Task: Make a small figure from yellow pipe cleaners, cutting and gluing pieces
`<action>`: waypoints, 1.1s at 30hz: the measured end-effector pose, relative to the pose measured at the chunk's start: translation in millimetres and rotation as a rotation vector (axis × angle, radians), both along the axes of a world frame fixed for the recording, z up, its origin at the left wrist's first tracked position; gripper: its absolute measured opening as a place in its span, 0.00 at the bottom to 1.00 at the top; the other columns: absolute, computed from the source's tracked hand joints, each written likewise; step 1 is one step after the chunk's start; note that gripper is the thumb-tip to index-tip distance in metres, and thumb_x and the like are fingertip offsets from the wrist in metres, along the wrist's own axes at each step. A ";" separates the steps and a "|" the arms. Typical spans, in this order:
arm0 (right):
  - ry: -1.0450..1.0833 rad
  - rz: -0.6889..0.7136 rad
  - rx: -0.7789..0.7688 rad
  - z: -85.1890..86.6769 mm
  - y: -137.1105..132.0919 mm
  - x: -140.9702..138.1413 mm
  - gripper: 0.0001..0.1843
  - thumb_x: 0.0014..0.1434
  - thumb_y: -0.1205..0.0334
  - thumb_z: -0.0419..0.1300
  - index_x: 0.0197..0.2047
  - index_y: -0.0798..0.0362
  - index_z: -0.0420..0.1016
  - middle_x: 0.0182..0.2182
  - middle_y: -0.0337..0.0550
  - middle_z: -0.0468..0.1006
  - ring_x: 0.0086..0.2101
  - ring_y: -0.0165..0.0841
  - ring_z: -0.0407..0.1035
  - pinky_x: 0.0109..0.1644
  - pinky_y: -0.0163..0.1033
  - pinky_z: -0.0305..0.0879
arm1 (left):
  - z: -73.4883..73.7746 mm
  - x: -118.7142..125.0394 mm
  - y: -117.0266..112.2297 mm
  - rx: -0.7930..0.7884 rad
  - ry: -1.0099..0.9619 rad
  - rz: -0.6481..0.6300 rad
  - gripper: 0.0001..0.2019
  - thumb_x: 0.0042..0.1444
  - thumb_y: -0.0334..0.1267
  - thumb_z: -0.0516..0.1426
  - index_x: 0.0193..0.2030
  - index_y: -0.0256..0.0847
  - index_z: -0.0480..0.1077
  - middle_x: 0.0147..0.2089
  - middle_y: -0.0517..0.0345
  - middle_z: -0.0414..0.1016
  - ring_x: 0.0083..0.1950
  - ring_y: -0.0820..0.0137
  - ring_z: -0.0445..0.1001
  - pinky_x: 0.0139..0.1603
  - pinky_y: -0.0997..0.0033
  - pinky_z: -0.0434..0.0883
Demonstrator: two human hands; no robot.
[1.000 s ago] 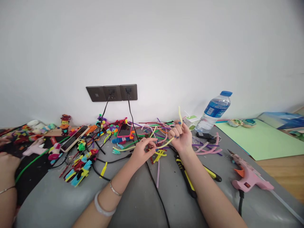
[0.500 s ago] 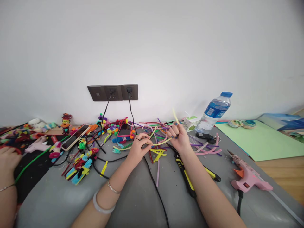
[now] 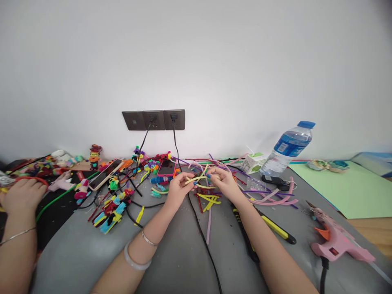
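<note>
Both of my hands meet over a heap of coloured pipe cleaners (image 3: pixel 214 192) on the grey table (image 3: pixel 183 261). My left hand (image 3: pixel 177 188) pinches one end of a pale yellow pipe cleaner (image 3: pixel 197 179). My right hand (image 3: pixel 225 182) is closed on the other end of that same yellow pipe cleaner, close to the left hand. The strand is bent between them. A black cable (image 3: pixel 202 241) runs under my hands toward the near edge.
A pink glue gun (image 3: pixel 337 245) lies at the right, yellow-black cutters (image 3: pixel 275 228) beside my right arm. A water bottle (image 3: pixel 289 147), a small carton (image 3: pixel 252 162) and green paper (image 3: pixel 346 183) sit behind. Phones (image 3: pixel 105 174), small craft figures and another person's hand (image 3: pixel 23 196) are at the left.
My right hand has lowered and moved toward my left hand, folding the yellow pipe cleaner, whose end no longer sticks up. The view has shifted slightly left.
</note>
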State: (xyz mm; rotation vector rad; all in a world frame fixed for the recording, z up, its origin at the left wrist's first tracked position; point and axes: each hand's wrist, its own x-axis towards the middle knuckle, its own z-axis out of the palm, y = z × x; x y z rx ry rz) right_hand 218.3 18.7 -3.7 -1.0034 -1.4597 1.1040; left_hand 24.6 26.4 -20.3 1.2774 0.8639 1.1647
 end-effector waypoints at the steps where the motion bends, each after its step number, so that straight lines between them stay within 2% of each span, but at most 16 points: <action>1: -0.017 -0.022 0.010 1.3 -0.2 0.0 0.22 0.54 0.41 0.62 0.33 0.52 0.68 0.16 0.27 0.52 0.18 0.24 0.43 0.22 0.34 0.38 | 0.8 0.1 -0.3 -0.017 -0.034 0.016 0.14 0.47 0.41 0.66 0.39 0.39 0.73 0.33 0.57 0.77 0.34 0.67 0.79 0.36 0.67 0.76; 6: -0.039 -0.089 0.037 3.3 -1.3 0.2 0.19 0.55 0.44 0.62 0.33 0.52 0.68 0.16 0.28 0.53 0.18 0.24 0.44 0.21 0.33 0.39 | 3.0 1.6 -3.2 -0.076 -0.135 0.072 0.16 0.46 0.47 0.67 0.36 0.38 0.73 0.33 0.57 0.77 0.36 0.65 0.81 0.41 0.64 0.78; 12: -0.101 -0.033 0.046 0.8 -1.3 -0.6 0.16 0.56 0.48 0.61 0.30 0.53 0.67 0.18 0.31 0.57 0.19 0.24 0.46 0.22 0.33 0.42 | 4.4 2.6 -4.5 -0.097 -0.205 0.097 0.18 0.45 0.48 0.68 0.36 0.38 0.72 0.36 0.56 0.78 0.40 0.65 0.81 0.48 0.61 0.78; 18: -0.134 0.011 0.050 -2.9 0.2 -1.4 0.11 0.55 0.56 0.60 0.28 0.53 0.66 0.22 0.34 0.63 0.22 0.25 0.53 0.26 0.34 0.49 | 2.9 1.6 -1.4 -0.092 -0.238 0.139 0.19 0.44 0.49 0.68 0.37 0.38 0.72 0.37 0.55 0.78 0.40 0.65 0.81 0.47 0.62 0.78; 22: -0.135 0.016 0.056 -2.4 0.0 -1.0 0.11 0.55 0.55 0.60 0.28 0.53 0.66 0.22 0.34 0.62 0.22 0.26 0.53 0.27 0.34 0.49 | 0.8 0.7 0.7 -0.040 -0.168 0.124 0.19 0.45 0.48 0.67 0.40 0.39 0.73 0.40 0.54 0.78 0.43 0.66 0.79 0.48 0.63 0.77; 26: -0.134 0.012 0.045 -2.2 -0.7 -1.1 0.11 0.55 0.55 0.60 0.28 0.52 0.65 0.21 0.33 0.60 0.21 0.25 0.51 0.26 0.34 0.47 | 0.0 0.2 1.9 -0.007 -0.101 0.145 0.16 0.46 0.45 0.66 0.38 0.39 0.71 0.39 0.56 0.76 0.42 0.68 0.77 0.42 0.67 0.78; 31: -0.138 0.036 0.017 -1.6 -2.2 -1.8 0.10 0.54 0.58 0.60 0.28 0.51 0.63 0.19 0.30 0.56 0.20 0.24 0.49 0.25 0.34 0.45 | 0.7 -0.2 1.4 -0.012 -0.075 0.130 0.14 0.47 0.44 0.64 0.35 0.40 0.68 0.35 0.57 0.74 0.35 0.69 0.76 0.26 0.76 0.72; 33: -0.135 0.053 0.011 -0.7 -2.8 -2.4 0.10 0.54 0.58 0.60 0.27 0.52 0.63 0.19 0.30 0.57 0.20 0.24 0.49 0.25 0.33 0.45 | 1.5 0.3 0.4 -0.033 -0.095 0.102 0.15 0.48 0.45 0.64 0.36 0.40 0.67 0.39 0.55 0.76 0.36 0.69 0.77 0.27 0.75 0.73</action>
